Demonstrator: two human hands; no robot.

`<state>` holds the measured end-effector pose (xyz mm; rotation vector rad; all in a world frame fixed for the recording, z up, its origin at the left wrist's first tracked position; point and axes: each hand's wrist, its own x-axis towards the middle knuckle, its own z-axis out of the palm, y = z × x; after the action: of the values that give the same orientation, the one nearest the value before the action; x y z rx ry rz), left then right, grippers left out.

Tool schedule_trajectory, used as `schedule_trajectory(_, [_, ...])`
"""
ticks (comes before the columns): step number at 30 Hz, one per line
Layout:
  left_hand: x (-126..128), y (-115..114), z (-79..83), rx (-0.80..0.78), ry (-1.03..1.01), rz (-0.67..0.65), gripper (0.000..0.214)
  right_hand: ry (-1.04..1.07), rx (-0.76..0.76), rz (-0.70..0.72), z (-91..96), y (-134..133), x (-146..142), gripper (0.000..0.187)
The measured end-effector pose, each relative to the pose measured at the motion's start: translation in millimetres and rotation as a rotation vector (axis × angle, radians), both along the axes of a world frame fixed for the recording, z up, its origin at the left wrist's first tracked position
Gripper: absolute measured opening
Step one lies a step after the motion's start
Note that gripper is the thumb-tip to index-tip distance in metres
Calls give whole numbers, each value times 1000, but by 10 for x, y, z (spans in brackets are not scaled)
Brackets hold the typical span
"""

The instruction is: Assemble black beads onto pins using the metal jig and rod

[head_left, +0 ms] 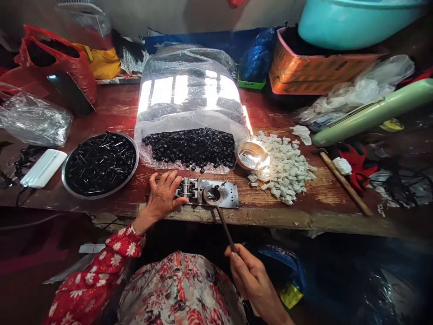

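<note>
A small metal jig (pixel 230 194) lies at the table's front edge, with a round ring (pixel 214 194) holding a black part. My left hand (pixel 164 194) rests on the jig's left end, fingers stretched out and thumb against its clamp-like fittings. My right hand (pixel 252 275) is closed around a dark rod-shaped handle (pixel 226 228), which slopes up to the ring's near edge. Behind the jig, small round black parts (pixel 196 146) spill from the mouth of a clear plastic bag (pixel 189 58). What lies under my left palm is hidden.
A metal bowl (pixel 138 155) of black parts with pins stands left, beside a white box-like device (pixel 43 168). Right are a shallow round dish (pixel 253 155), a pile of whitish pieces (pixel 287 169) and a wooden-handled hammer (pixel 345 183). An orange basket (pixel 304 72) stands behind.
</note>
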<state>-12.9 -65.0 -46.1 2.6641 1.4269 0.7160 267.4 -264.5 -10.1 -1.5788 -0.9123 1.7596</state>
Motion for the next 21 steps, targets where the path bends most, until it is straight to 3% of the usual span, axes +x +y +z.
schedule_trajectory(6, [1,-4,23,11,-44,-9,68,-8,-19,-17,15,-11,-41,51])
schedule_trajectory(11, [-37,-28,116,-53,-168,-20,48,-8,-18,30,21,41,69,50])
schedule_trajectory(21, [1,106,248,-203,-378,44,14,-76,-22,197,41,280,607,58])
